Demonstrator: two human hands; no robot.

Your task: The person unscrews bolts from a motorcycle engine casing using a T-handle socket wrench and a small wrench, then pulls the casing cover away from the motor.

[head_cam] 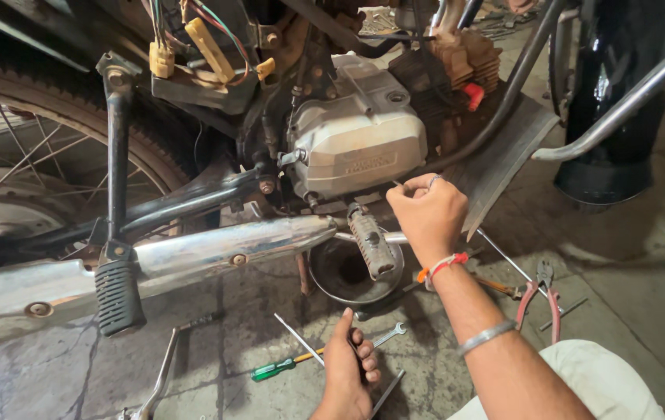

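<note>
A motorcycle stands in front of me, its silver engine case (357, 138) at the centre. My right hand (427, 211) is raised under the engine's lower right corner, fingers closed around a thin metal tool whose tip barely shows. A black drain bowl (345, 274) sits on the floor beneath the engine, behind the ridged footpeg (370, 243). My left hand (349, 368) rests low on the concrete, fingers curled on a slim dark tool, beside a small spanner (389, 334).
The chrome exhaust pipe (192, 253) runs across the left with a rubber foot rest (117, 294). A green-handled screwdriver (276, 368), a metal rod (298, 339) and red-handled pliers (538, 297) lie on the floor. The rear wheel (29, 167) is at left.
</note>
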